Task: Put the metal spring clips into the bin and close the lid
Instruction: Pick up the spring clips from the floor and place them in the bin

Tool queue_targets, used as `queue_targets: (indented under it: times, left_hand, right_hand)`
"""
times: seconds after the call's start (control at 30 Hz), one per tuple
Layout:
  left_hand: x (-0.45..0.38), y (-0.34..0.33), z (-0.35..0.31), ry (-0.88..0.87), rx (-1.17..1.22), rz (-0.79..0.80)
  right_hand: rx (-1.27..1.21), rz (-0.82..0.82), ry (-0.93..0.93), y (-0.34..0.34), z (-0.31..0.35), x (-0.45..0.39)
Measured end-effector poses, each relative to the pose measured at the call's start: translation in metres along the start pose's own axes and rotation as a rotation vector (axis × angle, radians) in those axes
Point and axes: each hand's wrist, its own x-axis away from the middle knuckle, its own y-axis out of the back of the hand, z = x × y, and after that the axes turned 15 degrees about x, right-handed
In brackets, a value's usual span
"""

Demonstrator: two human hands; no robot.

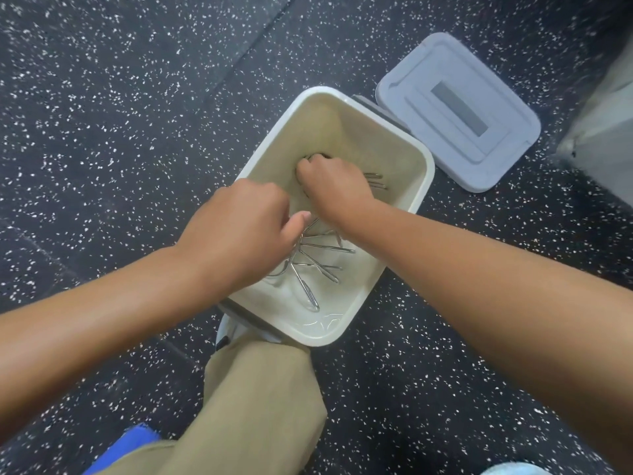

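Observation:
A cream plastic bin (407,142) stands open on the speckled floor. Both of my hands reach into it. My left hand (236,231) is closed around a bunch of metal spring clips (315,265) whose ends fan out below it over the bin's bottom. My right hand (334,183) is deeper in the bin, fingers curled, with the ends of more clips (375,181) sticking out to its right. The grey lid (459,111) lies flat on the floor just beyond the bin's far right corner.
My knee in tan trousers (260,399) is against the bin's near corner, with a white shoe (224,332) beside it. A pale grey object (606,125) stands at the right edge. A blue item (123,447) lies at the bottom left.

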Motion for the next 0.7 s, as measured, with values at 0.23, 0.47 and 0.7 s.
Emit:
queue_targets:
  times: [0.23, 0.47, 0.7]
  left_hand:
    - [0.001, 0.002, -0.004, 0.03, 0.01, -0.011]
    - [0.0, 0.0, -0.009, 0.02, 0.043, 0.011]
    - [-0.001, -0.002, -0.008, -0.018, 0.059, 0.018]
  right_hand:
    - [-0.107, 0.004, -0.083, 0.0, -0.02, 0.013]
    - [-0.201, -0.282, -0.162, 0.027, -0.074, 0.034]
    - [-0.214, -0.284, -0.434, 0.014, -0.175, 0.04]
